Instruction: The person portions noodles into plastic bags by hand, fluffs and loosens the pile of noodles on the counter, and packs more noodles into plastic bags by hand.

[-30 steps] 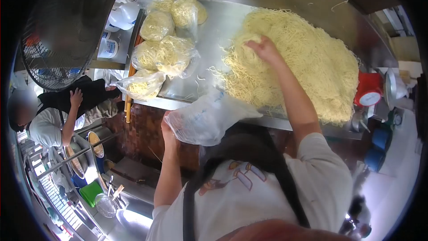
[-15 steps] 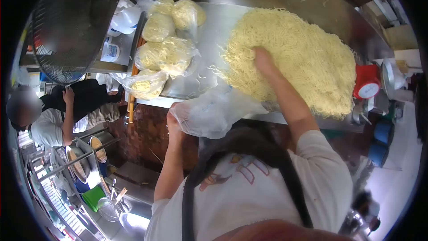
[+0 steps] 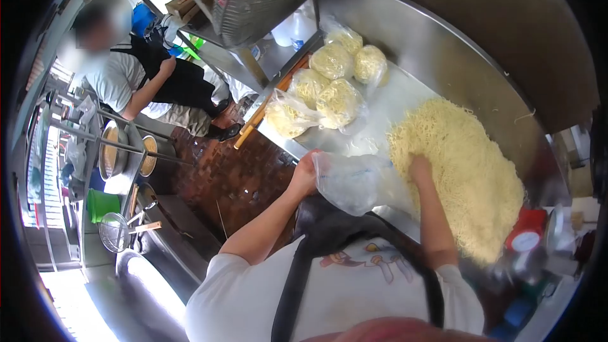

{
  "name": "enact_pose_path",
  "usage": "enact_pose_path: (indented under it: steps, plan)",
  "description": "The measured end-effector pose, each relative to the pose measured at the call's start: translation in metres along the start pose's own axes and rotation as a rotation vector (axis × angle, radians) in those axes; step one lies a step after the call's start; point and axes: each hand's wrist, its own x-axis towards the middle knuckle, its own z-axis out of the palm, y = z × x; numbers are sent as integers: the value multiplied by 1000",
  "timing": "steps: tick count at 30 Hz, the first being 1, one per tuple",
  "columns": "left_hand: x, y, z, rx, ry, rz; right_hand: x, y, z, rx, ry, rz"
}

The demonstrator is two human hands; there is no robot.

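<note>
- Left hand [image 3: 306,173] of mine grips a clear plastic bag [image 3: 354,185] at one end; the bag hangs between my arms.
- With my right hand [image 3: 420,168] I reach into the noodle heap [image 3: 465,180]; whether it's clenched on any, I cannot tell.
- Noodle-filled bags [image 3: 337,102] sit clustered on the metal table [image 3: 394,98], left of the heap.

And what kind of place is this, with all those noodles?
It looks like a working kitchen, maybe at a noodle shop or noodle maker's. You can tell by the huge heap of noodles on a metal counter, the filled plastic bags farther along it, and the wire strainer.
</note>
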Motion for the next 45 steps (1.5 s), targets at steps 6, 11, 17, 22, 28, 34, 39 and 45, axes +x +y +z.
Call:
enact_pose_path:
  steps: [6,11,17,22,28,34,39,45]
  plan:
    - [-8,12,-15,-13,-28,-78,-20,-10,-1,132,-49,106]
    - [-11,5,-27,-102,-37,-121,-60,-20,10,-34,169,123]
    - [-11,4,-36,-111,-25,-76,-63,-12,6,303,76,260]
    - [-6,-15,-43,-80,-28,-37,-76,-16,2,179,312,210]
    - [-2,-27,-46,-122,-47,-70,-82,-8,33,262,177,263]
    - [-2,-24,-49,-75,-58,75,-81,-6,-6,390,251,315]
    - [-6,-16,-46,-108,-48,-50,-83,-15,5,373,326,173]
    - [-13,-6,-45,-136,-55,-44,-92,-22,5,406,285,270]
